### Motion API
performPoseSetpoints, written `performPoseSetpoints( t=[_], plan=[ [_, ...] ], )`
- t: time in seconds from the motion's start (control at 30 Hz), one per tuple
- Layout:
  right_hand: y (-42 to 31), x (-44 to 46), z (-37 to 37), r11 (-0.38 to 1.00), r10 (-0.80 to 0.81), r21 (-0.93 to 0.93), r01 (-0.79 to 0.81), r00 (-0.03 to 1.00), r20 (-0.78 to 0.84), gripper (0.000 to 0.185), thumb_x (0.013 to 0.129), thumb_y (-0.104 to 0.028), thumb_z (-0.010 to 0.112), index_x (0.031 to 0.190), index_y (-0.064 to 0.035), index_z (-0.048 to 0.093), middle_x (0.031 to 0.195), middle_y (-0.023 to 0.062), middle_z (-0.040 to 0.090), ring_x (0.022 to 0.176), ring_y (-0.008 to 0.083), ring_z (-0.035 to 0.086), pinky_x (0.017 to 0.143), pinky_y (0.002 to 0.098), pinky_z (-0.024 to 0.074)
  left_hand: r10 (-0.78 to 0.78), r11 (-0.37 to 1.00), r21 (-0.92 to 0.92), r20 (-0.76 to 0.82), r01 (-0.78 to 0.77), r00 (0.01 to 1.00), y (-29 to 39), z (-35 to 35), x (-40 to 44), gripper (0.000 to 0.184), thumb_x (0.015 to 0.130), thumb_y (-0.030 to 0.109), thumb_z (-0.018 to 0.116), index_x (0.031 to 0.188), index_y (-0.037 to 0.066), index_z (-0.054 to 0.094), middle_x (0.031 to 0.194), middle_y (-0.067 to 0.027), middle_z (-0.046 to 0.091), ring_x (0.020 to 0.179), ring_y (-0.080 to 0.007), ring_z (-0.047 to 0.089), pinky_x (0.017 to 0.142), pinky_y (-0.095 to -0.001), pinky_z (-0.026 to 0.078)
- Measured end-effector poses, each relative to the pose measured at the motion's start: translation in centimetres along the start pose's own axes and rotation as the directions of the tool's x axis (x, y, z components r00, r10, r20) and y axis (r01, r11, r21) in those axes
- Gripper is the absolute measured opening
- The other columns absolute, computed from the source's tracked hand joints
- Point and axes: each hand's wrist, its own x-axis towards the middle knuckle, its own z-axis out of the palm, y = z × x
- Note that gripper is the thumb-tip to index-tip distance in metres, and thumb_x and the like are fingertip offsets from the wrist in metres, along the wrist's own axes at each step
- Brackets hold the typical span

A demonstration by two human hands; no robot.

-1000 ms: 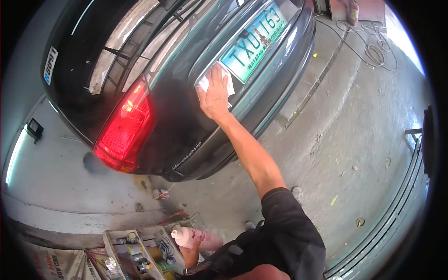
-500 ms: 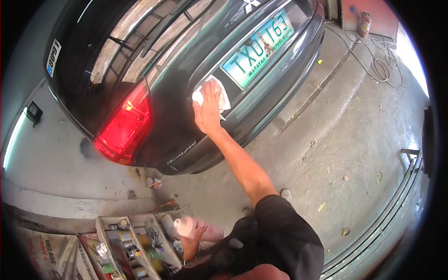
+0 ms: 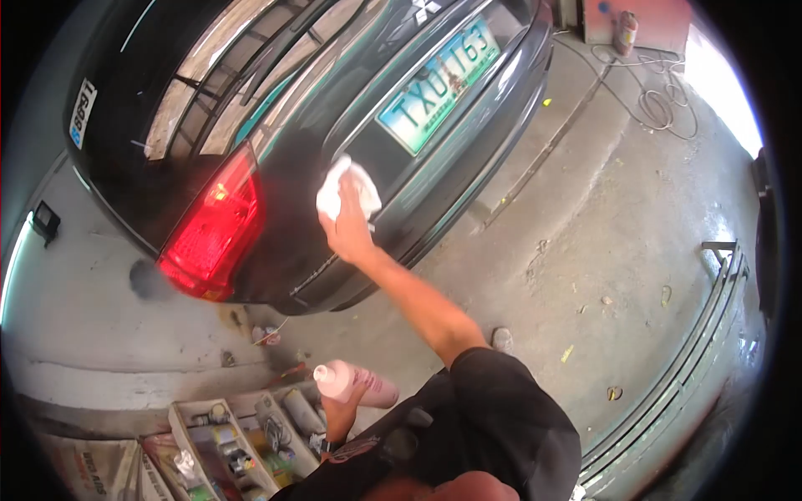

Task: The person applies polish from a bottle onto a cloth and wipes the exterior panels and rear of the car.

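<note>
My right hand [image 3: 349, 227] presses a white cloth [image 3: 368, 190] against the dark rear panel of a car [image 3: 288, 179]. Its fingers are bent over the cloth, left of and below the green-and-white license plate [image 3: 439, 88]. Lower down, my left hand [image 3: 341, 411] is wrapped round a pink bottle [image 3: 373, 386] with a white top. The bottle is tilted on its side, its top pointing left, close to my body. A red tail light [image 3: 215, 230] lies left of the cloth.
A wooden divided tray [image 3: 242, 434] with cans and small items stands below the left hand. A coiled hose [image 3: 660, 108] and a fire extinguisher [image 3: 626, 33] are at the upper right. A metal frame [image 3: 693, 351] runs along the right. A lit lamp tube [image 3: 15, 263] is at far left.
My right hand has moved the cloth down and left over the panel, farther from the license plate. The camera view has shifted slightly. My left hand still holds the bottle.
</note>
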Motion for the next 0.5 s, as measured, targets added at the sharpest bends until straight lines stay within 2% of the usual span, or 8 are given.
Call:
performPoseSetpoints(
  t=[0.03,0.07,0.13,0.17,0.27,0.33,0.4,0.5],
  plan=[
    [1.5,-1.2,-0.5,0.991,-0.040,-0.129,0.046,0.998,0.046,0.078,0.090,-0.013,0.070,0.151,0.0125,0.029,0.161,0.0318,0.024,0.151,0.0498,0.022,0.123,0.0563,0.0203,0.001,1.000,-0.020,0.010,-0.001,1.000,-0.5,0.5,0.8,0.046,0.082,0.004,0.084,0.121,-0.001,0.059,0.114,-0.0079,0.067,0.105,-0.0176,0.065,0.093,-0.0337,0.052],
    [3.3,-3.0,-1.4,0.948,0.007,-0.316,0.022,0.996,0.090,0.071,0.090,-0.018,0.072,0.147,0.0068,0.038,0.159,0.0315,0.030,0.150,0.0452,0.029,0.119,0.0610,0.0253,-0.014,1.000,-0.027,0.015,0.014,1.000,-0.8,0.4,0.8,0.047,0.082,0.004,0.084,0.122,-0.001,0.059,0.114,-0.0079,0.067,0.105,-0.0176,0.065,0.094,-0.0336,0.052],
    [5.2,-4.5,-4.6,0.864,0.119,-0.503,-0.024,0.980,0.158,0.069,0.089,-0.020,0.073,0.147,0.0007,0.041,0.159,0.0291,0.032,0.151,0.0444,0.028,0.119,0.0615,0.0248,-0.010,1.000,0.021,0.063,0.008,0.998,0.3,0.6,1.5,0.047,0.082,0.003,0.084,0.122,-0.001,0.059,0.114,-0.0084,0.068,0.105,-0.0181,0.066,0.094,-0.0344,0.053],
    [6.3,-4.1,-6.1,0.848,0.127,-0.525,-0.074,0.990,0.066,0.068,0.090,-0.020,0.072,0.148,-0.0007,0.040,0.159,0.0278,0.032,0.150,0.0443,0.028,0.118,0.0612,0.0250,-0.011,0.999,0.047,0.086,0.007,0.996,0.6,0.5,1.6,0.047,0.082,0.003,0.084,0.122,-0.001,0.059,0.114,-0.0086,0.068,0.106,-0.0184,0.066,0.094,-0.0349,0.053],
    [9.9,0.5,-9.9,0.800,0.113,-0.555,-0.230,0.965,-0.237,0.064,0.096,-0.022,0.063,0.151,0.0003,0.039,0.160,0.0260,0.033,0.150,0.0439,0.029,0.118,0.0615,0.0250,-0.025,0.998,-0.063,0.054,0.029,0.998,-0.4,0.4,2.1,0.049,0.082,0.005,0.085,0.123,-0.002,0.059,0.115,-0.0098,0.069,0.106,-0.0195,0.067,0.094,-0.0360,0.054],
    [9.7,3.3,-10.9,0.788,0.117,-0.545,-0.286,0.939,-0.324,0.061,0.100,-0.022,0.057,0.153,0.0035,0.038,0.161,0.0270,0.032,0.150,0.0439,0.029,0.118,0.0624,0.0240,-0.062,0.997,-0.047,0.066,0.066,0.996,-0.7,-0.1,2.1,0.050,0.082,0.005,0.085,0.124,-0.002,0.059,0.115,-0.0100,0.069,0.106,-0.0197,0.067,0.095,-0.0360,0.054],
    [8.6,1.8,-8.7,0.770,0.133,-0.566,-0.295,0.941,-0.310,0.063,0.101,-0.023,0.057,0.152,0.0078,0.037,0.161,0.0278,0.030,0.150,0.0476,0.027,0.120,0.0637,0.0211,-0.036,0.999,-0.037,0.083,0.039,0.996,-1.0,0.4,2.6,0.050,0.082,0.005,0.085,0.125,-0.002,0.059,0.115,-0.0102,0.069,0.107,-0.0198,0.067,0.095,-0.0360,0.054],
    [4.9,-3.8,-5.2,0.872,0.187,-0.471,-0.133,0.980,0.069,0.060,0.099,-0.018,0.059,0.148,0.0085,0.037,0.157,0.0281,0.034,0.150,0.0486,0.026,0.121,0.0639,0.0186,0.030,0.999,-0.033,0.100,-0.027,0.995,-1.4,0.7,3.2,0.049,0.083,0.004,0.084,0.125,-0.002,0.059,0.116,-0.0101,0.069,0.107,-0.0196,0.067,0.095,-0.0357,0.054]
  ],
)
